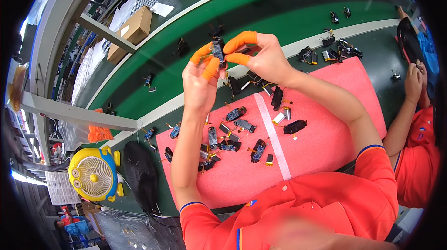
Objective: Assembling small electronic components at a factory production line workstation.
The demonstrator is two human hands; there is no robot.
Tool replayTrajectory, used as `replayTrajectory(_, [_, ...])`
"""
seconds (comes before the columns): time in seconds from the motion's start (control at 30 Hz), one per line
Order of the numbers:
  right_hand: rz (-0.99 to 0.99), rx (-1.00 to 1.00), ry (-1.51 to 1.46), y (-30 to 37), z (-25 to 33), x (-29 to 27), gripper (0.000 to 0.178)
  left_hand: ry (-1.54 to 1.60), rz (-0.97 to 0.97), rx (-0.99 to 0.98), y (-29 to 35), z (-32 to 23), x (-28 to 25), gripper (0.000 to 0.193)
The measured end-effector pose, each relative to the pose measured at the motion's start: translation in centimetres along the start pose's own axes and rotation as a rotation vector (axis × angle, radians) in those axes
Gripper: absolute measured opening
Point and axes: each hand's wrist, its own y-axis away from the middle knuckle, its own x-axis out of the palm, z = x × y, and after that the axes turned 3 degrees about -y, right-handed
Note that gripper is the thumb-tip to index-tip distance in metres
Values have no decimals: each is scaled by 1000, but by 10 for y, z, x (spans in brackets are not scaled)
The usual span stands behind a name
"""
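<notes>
Up over the green belt, between my two hands, is a small black electronic assembly with a dark circuit board and thin wires. My left hand grips it from the left, with orange finger cots on the fingertips. From the right, my right hand, also in orange finger cots, pinches its edge between thumb and forefinger. Below, a pink foam mat carries several similar assemblies, among them a board unit, a black housing and a silver battery cell.
A green conveyor belt runs behind the mat, with a few units lying on it. More units are at the mat's far right. At left stand a yellow fan and a black shoe-like object. A co-worker's hands are at right.
</notes>
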Motion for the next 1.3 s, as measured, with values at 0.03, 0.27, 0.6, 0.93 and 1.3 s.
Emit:
replayTrajectory(0.03, [53, -252, 127, -4, -8, -4, 15, 0, 0, 3, -1, -1, -4, 28])
replayTrajectory(0.27, [190, -557, 387, -8, -13, -9, 17, -54, 75, -58, -4, -5, -8, 30])
replayTrajectory(0.6, [172, -485, 560, 4, -20, -3, 28, -833, -135, 244, -1, 4, -5, 35])
replayTrajectory(0.93, [192, -931, 774, 10, -36, -5, 37, -998, -173, 305, -4, 19, -4, 38])
replayTrajectory(1.3, [350, -884, 626, -4, -31, -15, 38, -554, 30, 180, 0, 17, -4, 38])
